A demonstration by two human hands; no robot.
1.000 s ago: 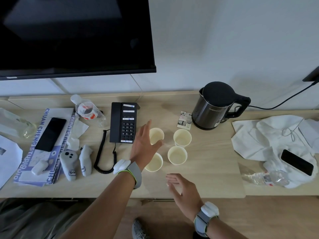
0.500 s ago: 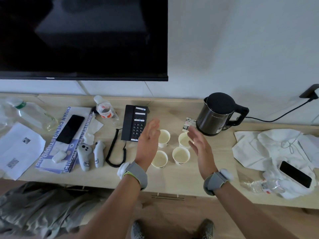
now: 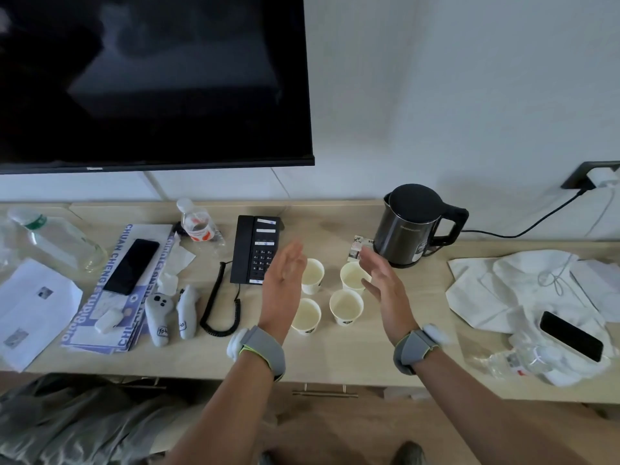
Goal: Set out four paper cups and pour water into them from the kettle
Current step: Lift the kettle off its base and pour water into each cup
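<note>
Four paper cups (image 3: 330, 297) are being kept in a tight square at centre frame, apparently so one pour can run cup to cup. They are being flanked by the left hand (image 3: 283, 290) and right hand (image 3: 382, 288), both flat, spread and grasping nothing. The kettle (image 3: 414, 229) is being left upright, right of centre, just beyond the cups. A cluttered wooden desk (image 3: 335, 357) is being overlooked by a dark television (image 3: 151, 78).

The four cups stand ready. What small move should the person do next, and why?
Probably reach the right hand back and right to the kettle handle. The four paper cups already stand upright in a square, both hands are open and hold nothing, and the kettle sits untouched on its base.
</note>
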